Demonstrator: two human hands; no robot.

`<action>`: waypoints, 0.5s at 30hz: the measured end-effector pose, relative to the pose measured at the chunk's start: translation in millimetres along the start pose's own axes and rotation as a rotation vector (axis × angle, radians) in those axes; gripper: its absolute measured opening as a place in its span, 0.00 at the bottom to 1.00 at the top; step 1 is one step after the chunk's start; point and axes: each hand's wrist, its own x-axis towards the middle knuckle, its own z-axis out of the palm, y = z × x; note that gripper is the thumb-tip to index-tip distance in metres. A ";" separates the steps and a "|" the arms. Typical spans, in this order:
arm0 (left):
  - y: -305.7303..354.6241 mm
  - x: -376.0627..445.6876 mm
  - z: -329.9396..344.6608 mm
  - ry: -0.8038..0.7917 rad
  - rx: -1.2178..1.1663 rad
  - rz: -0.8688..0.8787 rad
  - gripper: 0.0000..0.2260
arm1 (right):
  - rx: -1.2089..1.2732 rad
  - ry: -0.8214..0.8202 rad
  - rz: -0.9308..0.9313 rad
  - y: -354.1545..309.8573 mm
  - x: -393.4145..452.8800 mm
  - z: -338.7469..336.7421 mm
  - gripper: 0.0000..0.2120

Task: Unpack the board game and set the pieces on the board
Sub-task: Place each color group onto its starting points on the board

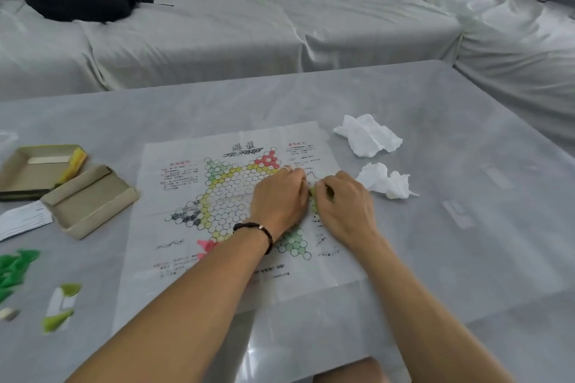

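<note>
Both hands meet over the right point of the star on the paper board (236, 211): left hand (280, 196) curled, knuckles up, fingertips down at the sheet; right hand (342, 199) curled beside it, its fingers pinching pale green pieces (314, 196) that show in the gap between the two hands. What the left fingers hold, cannot tell, they are hidden under the hand. Likely reason for the pose: the pieces are small and light, so one hand feeds or steadies while the other seats them on the printed circles, and both wrists lie on the thin sheet, which also keeps it flat. Board is a creased printed paper sheet lying flat on the grey table (435, 242), a star of white circles with coloured points, red and black text in the margins. Pink pieces (205, 246) lie at the bottom point, partly behind the left forearm. More stock waits well to the left: a heap of dark green pieces (15, 267), a few light green pieces (67, 301) on a clear wrapper. Opened box halves (62, 186) sit left of the board, a folded slip (25, 219) just beside them. Two crumpled white tissues (373, 152) lie right of the board. Setup looks only part done, most points look bare.
</note>
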 end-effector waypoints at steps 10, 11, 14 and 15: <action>-8.3 -13.7 -36.3 -0.306 -0.056 0.098 0.28 | 0.169 -0.100 0.127 10.3 -9.2 -33.4 0.12; -11.2 -15.7 -40.6 -0.333 -0.058 0.066 0.32 | 0.119 -0.165 0.107 9.5 -13.4 -39.5 0.15; -16.8 -18.7 -49.9 -0.472 -0.064 -0.048 0.41 | -0.024 -0.366 0.054 6.1 -20.7 -50.6 0.37; -16.6 -17.7 -51.5 -0.503 -0.084 -0.064 0.40 | -0.059 -0.397 0.045 4.6 -20.3 -50.7 0.39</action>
